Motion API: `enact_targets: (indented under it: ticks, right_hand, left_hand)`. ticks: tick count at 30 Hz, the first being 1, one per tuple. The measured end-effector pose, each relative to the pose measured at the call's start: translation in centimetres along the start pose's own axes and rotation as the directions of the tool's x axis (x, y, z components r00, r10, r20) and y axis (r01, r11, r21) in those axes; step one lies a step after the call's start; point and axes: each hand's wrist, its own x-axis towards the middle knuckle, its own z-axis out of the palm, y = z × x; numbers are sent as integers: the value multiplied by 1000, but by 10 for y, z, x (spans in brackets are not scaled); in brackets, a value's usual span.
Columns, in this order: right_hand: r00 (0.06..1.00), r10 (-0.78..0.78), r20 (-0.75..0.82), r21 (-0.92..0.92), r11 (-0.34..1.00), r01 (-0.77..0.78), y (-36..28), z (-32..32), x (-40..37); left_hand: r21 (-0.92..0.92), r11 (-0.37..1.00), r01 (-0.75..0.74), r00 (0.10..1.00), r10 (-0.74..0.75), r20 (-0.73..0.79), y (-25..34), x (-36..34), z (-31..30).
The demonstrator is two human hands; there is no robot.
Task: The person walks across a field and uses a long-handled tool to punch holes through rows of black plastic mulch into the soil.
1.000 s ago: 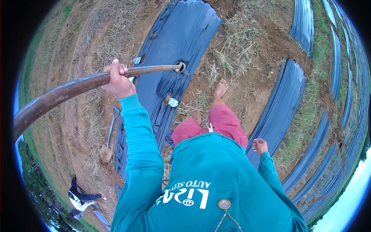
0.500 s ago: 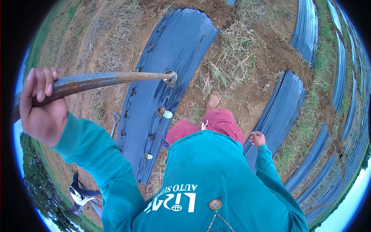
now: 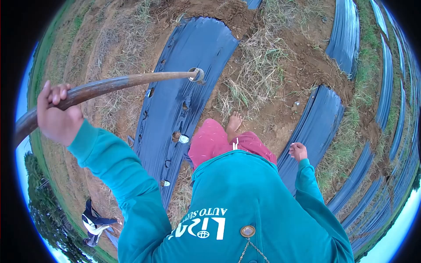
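Observation:
My left hand [image 3: 61,115] is wrapped round a long, slightly curved wooden pole [image 3: 118,85] at the left. At the pole's far end is a round metal can-like ring [image 3: 197,75], over a strip of dark plastic mulch film [image 3: 199,44]. Several holes run along this strip, some with soil showing. Whitish round scraps [image 3: 183,139] lie beside one hole. Held low at my right side, my right hand [image 3: 298,151] has its fingers curled in; I see nothing in them. It is near a second film-covered strip [image 3: 322,116].
Dry grass [image 3: 263,65] and bare soil [image 3: 285,98] lie between the strips, with my bare foot [image 3: 234,120] on the ground. More film-covered rows [image 3: 386,83] stretch along the right. Dark and white cloth-like items [image 3: 94,223] lie at lower left.
The strip and its holes have shifted down and left in view. The ring end of the pole has moved slightly up the strip. My left hand has moved right and keeps its grip.

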Motion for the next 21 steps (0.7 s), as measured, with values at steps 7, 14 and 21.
enact_targets:
  ticks: [7,14,21]
  right_hand:
    - [994,71,-80,32,997,-69,47,-44,-32]
    - [977,191,-98,4,981,-191,92,-53,-32]
    - [987,150,-60,63,987,-146,47,-40,9]
  left_hand:
    - [-19,1000,19,999,-19,33,-218,-22,11]
    - [-81,995,61,836,-6,549,-128,10,88]
    - [-39,995,89,768,-43,639,10,86,121]
